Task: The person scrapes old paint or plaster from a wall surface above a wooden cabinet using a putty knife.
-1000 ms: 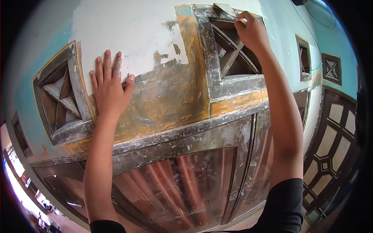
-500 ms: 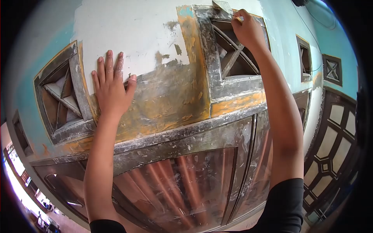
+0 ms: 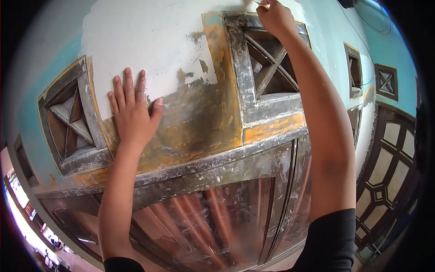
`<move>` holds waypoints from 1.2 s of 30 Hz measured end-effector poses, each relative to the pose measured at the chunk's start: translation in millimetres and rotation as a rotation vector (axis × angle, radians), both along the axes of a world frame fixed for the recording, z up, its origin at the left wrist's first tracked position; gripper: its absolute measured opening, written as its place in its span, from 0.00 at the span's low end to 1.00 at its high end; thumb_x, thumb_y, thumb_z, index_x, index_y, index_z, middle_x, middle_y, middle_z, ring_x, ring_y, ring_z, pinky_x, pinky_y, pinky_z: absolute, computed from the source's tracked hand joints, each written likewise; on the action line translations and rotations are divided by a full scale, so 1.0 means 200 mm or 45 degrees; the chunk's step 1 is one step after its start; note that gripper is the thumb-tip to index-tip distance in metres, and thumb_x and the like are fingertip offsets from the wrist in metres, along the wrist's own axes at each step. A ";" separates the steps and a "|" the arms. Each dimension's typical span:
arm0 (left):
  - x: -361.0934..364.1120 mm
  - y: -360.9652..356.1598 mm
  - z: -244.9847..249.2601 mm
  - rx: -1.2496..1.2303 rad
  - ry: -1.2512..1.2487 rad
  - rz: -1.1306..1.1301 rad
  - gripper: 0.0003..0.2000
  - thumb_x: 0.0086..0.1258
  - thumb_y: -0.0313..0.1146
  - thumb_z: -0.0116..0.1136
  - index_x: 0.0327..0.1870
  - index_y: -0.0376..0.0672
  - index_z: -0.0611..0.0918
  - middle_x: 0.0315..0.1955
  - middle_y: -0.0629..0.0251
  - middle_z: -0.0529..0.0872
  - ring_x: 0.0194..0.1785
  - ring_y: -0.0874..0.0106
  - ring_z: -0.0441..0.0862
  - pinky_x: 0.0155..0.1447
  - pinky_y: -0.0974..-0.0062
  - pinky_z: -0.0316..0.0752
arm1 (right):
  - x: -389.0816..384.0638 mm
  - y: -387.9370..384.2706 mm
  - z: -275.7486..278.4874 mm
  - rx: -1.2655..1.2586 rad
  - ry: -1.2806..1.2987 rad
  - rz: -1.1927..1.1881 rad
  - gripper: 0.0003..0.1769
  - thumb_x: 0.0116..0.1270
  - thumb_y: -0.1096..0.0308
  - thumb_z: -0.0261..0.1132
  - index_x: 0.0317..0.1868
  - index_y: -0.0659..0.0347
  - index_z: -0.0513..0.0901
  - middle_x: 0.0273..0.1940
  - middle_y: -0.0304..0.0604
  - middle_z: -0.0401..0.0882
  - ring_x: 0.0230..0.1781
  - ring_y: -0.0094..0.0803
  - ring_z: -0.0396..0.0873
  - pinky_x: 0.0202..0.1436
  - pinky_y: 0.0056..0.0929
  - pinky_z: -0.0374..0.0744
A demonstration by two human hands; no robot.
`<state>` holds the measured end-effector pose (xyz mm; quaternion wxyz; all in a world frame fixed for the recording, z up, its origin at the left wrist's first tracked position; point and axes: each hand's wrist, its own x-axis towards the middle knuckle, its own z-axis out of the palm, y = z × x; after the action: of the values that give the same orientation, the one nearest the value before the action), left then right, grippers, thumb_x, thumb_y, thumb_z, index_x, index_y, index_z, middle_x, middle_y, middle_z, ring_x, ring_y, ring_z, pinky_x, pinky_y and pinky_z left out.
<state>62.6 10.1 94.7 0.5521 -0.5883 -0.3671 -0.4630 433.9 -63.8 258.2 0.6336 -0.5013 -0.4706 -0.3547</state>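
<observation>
My left hand (image 3: 135, 113) lies flat with fingers spread on the wall, where white filler (image 3: 149, 41) meets a bare brown patch (image 3: 186, 122). White dust marks some of its fingers. At the top, my right hand (image 3: 275, 19) is closed around the handle of a scraper (image 3: 259, 4), whose blade is mostly cut off by the frame edge. That hand is over the upper edge of a dark wooden vent frame (image 3: 235, 68) with crossed slats. Orange paint (image 3: 219, 54) borders the frame.
Another crossed vent (image 3: 70, 118) is at the left. Below runs a paint-spattered wooden ledge (image 3: 213, 159) above a glass pane (image 3: 208, 217) with reddish curtains behind it. A dark panelled door (image 3: 385, 177) stands at the right, and wires hang at the upper right.
My right hand and the scraper have moved up and left, so the blade is now mostly out of view. The wall and my left hand sit slightly lower in the view.
</observation>
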 end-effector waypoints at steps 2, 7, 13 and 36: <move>0.02 -0.01 0.00 -0.004 0.004 0.006 0.36 0.76 0.49 0.55 0.84 0.51 0.62 0.85 0.55 0.52 0.86 0.46 0.45 0.84 0.38 0.41 | 0.03 0.05 0.06 0.032 -0.011 0.017 0.17 0.71 0.61 0.62 0.56 0.60 0.81 0.47 0.65 0.87 0.52 0.64 0.84 0.57 0.55 0.81; 0.04 -0.03 0.00 -0.055 0.050 -0.011 0.37 0.75 0.48 0.57 0.84 0.52 0.61 0.85 0.55 0.51 0.87 0.47 0.44 0.84 0.38 0.39 | 0.07 0.14 0.23 0.161 -0.050 0.059 0.17 0.69 0.61 0.63 0.54 0.60 0.82 0.45 0.66 0.87 0.50 0.64 0.85 0.57 0.54 0.81; 0.03 -0.03 -0.01 -0.065 0.067 -0.043 0.37 0.74 0.47 0.57 0.84 0.54 0.62 0.85 0.58 0.51 0.87 0.49 0.44 0.84 0.39 0.39 | 0.17 0.07 -0.02 0.159 -0.065 -0.066 0.16 0.70 0.57 0.63 0.52 0.57 0.84 0.42 0.60 0.88 0.47 0.61 0.86 0.53 0.52 0.82; 0.05 -0.04 -0.01 -0.052 0.050 -0.020 0.37 0.72 0.42 0.59 0.83 0.53 0.62 0.85 0.59 0.52 0.87 0.49 0.45 0.85 0.41 0.40 | 0.59 0.17 0.06 0.157 0.150 -0.162 0.20 0.69 0.55 0.60 0.55 0.56 0.84 0.50 0.57 0.89 0.55 0.56 0.85 0.60 0.49 0.82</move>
<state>72.0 1.1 93.0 0.5434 -0.6111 -0.3611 -0.4481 552.9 -29.6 269.3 0.6661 -0.5103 -0.3769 -0.3923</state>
